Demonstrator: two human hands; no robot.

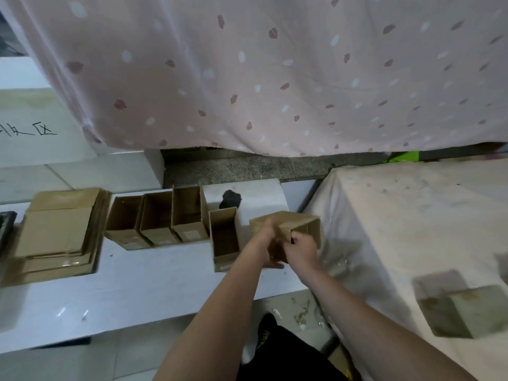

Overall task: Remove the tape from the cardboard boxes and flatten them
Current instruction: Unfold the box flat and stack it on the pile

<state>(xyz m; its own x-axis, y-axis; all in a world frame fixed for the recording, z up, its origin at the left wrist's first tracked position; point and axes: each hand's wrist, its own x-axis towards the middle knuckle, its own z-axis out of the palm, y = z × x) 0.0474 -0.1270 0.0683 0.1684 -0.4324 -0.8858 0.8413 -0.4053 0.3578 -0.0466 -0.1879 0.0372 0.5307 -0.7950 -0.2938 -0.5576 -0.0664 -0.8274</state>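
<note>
Cardboard box [291,232] held above white table [137,284] edge, so I get both sides | left hand [265,243] wraps its side, steadying | right hand [301,250] pinches flap, probably seeking tape | flattened stack [57,237] far left.

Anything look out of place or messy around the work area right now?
Yes: crumpled clear tape scraps litter the floor below the white table edge, near the person's legs. Both hands grip a box; the other boxes stand orderly.
</note>
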